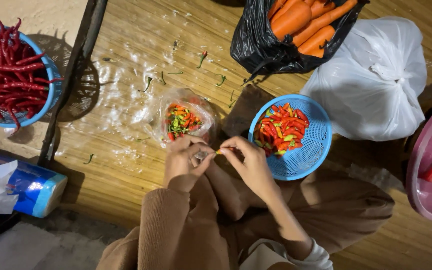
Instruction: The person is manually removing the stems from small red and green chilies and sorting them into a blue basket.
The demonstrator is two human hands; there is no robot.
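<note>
- Head view: a small orange chili [224, 149] lies crosswise between both hands, its long axis running left to right.
- Right hand [250, 167] pinches one end with closed fingertips; the blue basket [312, 156] sits just beside it.
- Left hand [185, 160] closes on the other end, nearer the clear bag [162, 116].

Two blue baskets [301, 167], two hands [216, 160], three bags [376, 85]

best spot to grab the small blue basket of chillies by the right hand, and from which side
Probably its rim. The small blue basket is round, shallow and open-topped, piled with chillies in the middle, so pinch the bare near edge from above, on the side closest to the right hand. The far side is crowded by the white bag.
</note>
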